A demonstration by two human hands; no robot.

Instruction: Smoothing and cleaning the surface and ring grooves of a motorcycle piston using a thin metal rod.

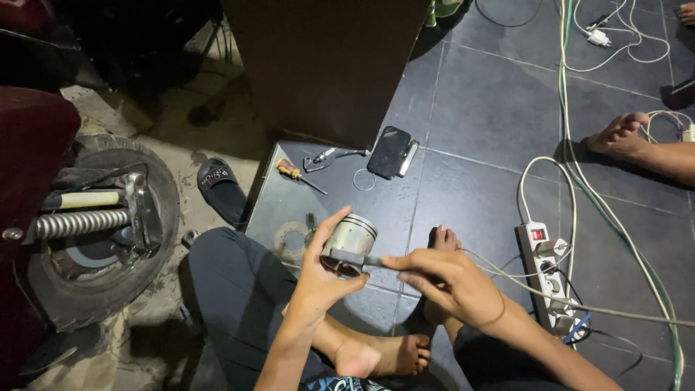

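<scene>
My left hand (322, 271) holds a silver metal piston (350, 239), fingers wrapped around its skirt, with the crown pointing away from me. My right hand (445, 279) pinches a thin metal tool (371, 261) whose tip touches the piston's lower edge. Both hands are over my crossed legs, and my bare feet (387, 355) rest on the dark tiled floor (485, 108).
A screwdriver (297, 174), pliers (333, 156), a wire ring (364, 179) and a dark phone (391, 152) lie on the tiles ahead. A white power strip (543, 271) with cables sits right. Another person's foot (622, 134) is at far right. A scooter wheel (94, 232) and a sandal (221, 188) are left.
</scene>
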